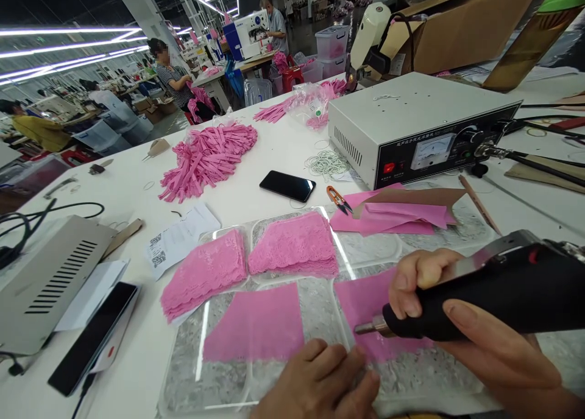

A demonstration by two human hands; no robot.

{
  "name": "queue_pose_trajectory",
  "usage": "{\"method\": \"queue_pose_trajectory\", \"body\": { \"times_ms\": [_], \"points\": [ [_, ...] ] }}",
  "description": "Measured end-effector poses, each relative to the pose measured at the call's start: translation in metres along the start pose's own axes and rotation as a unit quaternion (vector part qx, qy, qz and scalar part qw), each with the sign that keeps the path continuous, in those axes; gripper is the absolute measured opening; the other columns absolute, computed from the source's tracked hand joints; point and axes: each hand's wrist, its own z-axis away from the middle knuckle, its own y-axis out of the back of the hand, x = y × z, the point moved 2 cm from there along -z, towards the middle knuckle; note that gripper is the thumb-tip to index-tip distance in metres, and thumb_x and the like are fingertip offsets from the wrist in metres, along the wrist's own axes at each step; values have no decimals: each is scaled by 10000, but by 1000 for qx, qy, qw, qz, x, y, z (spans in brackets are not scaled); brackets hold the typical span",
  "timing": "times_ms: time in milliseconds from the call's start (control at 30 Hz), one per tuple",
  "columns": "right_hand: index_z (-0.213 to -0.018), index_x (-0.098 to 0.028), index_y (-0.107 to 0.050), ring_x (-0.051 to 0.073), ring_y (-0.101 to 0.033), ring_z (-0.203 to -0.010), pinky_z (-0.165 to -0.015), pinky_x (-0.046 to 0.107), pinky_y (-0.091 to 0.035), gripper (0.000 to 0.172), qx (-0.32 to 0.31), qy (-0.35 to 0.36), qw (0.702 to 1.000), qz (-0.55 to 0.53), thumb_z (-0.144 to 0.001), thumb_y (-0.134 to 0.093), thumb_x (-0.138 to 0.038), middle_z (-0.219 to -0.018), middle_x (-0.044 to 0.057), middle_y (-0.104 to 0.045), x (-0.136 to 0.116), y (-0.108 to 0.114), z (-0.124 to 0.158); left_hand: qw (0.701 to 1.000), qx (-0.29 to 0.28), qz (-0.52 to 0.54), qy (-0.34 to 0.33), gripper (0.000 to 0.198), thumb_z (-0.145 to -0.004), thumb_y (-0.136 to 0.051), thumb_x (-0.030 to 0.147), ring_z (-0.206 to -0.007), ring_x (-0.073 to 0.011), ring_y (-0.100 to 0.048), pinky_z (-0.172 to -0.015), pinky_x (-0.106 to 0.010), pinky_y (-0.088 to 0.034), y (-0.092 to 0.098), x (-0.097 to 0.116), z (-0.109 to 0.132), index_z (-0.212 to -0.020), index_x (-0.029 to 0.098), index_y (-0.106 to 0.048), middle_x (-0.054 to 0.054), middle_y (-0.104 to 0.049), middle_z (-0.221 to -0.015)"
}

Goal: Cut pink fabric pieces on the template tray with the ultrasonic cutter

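Observation:
My right hand (461,321) is wrapped round a black hand tool (484,297) whose metal tip (368,328) points left at a pink fabric piece (365,300) on the clear work plate (219,382). Just below the tip, my left hand (320,379) rests on the plate with its fingers bent together, pressing the fabric's near edge. What lies under those fingers is hidden. A second pink fabric piece (256,324) lies flat to the left. Two stacks of pink lace (201,273) (292,245) sit behind it.
A white control box (411,126) with a dial stands at the back right, cables beside it. A black phone (287,186), orange snips (337,198), pink pieces under brown card (393,215) and a pile of pink strips (205,157) lie behind. A grey box (46,279) stands left. Other people work at far tables.

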Motion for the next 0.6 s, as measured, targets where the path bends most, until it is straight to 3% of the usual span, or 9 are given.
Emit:
{"method": "queue_pose_trajectory", "body": {
  "times_ms": [400,467,600],
  "points": [
    [-844,-249,-579,156,-546,-581,-549,311,-518,152,-18,-18,1000,-2,-875,-656,-376,-737,17,-539,-1,0,-2,1000,9,4,-3,137,-933,-545,202,-724,-126,-594,-607,-258,-462,2,-1,-4,-994,132,-645,-45,-710,-978],
    [-870,-253,-596,152,-541,-586,-550,307,-518,139,9,2,1000,-19,-865,-660,-376,-756,15,-535,-3,8,-4,1000,22,16,0,156,-955,-522,227,-729,-123,-597,-613,-249,-468,5,-3,-5,-993,143,-648,-38,-718,-970],
    [-778,-241,-629,153,-485,-560,-501,303,-498,165,135,58,989,-15,-768,-725,-374,-740,19,-486,-13,35,-10,998,4,-29,47,220,-981,-443,177,-830,-147,-634,-736,-274,-511,10,-12,-5,-1070,145,-642,-56,-729,-993]
  ]
}}
